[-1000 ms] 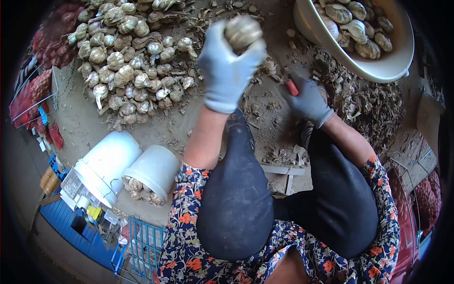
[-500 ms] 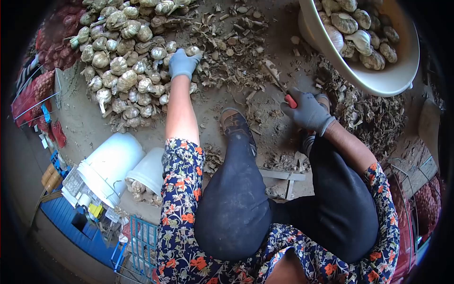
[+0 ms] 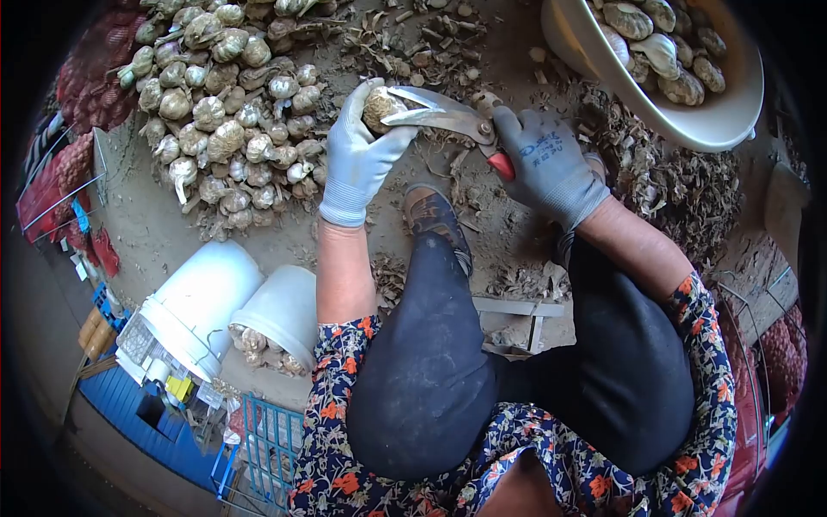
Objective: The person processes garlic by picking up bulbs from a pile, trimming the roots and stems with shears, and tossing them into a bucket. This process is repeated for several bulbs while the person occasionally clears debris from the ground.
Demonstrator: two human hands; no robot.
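In a grey glove, my left hand [image 3: 362, 153] grips a garlic bulb [image 3: 381, 109] between thumb and fingers. My right hand [image 3: 551, 164], gloved too, is wrapped round the red handle of a pair of shears [image 3: 461, 121]. The shears' blades are parted and reach left to the bulb, their tips overlapping its right side. To the left of my left hand lies a big heap of garlic bulbs [image 3: 228, 138], many with dirty, papery skins. Above my right hand stands a cream tub [image 3: 637, 121] holding several bulbs.
Dry stalk and leaf scraps [image 3: 672, 185] litter the floor on the right. Two white buckets, one larger [image 3: 202, 297] and one smaller [image 3: 284, 306], lie at lower left, garlic at the smaller one's mouth. Red mesh sacks [image 3: 103, 65] stand at far left. My shoe [image 3: 431, 215] is below the shears.
My left hand has come away from the heap toward the middle with a garlic bulb. My right hand has raised the shears, and their blades now meet the bulb.
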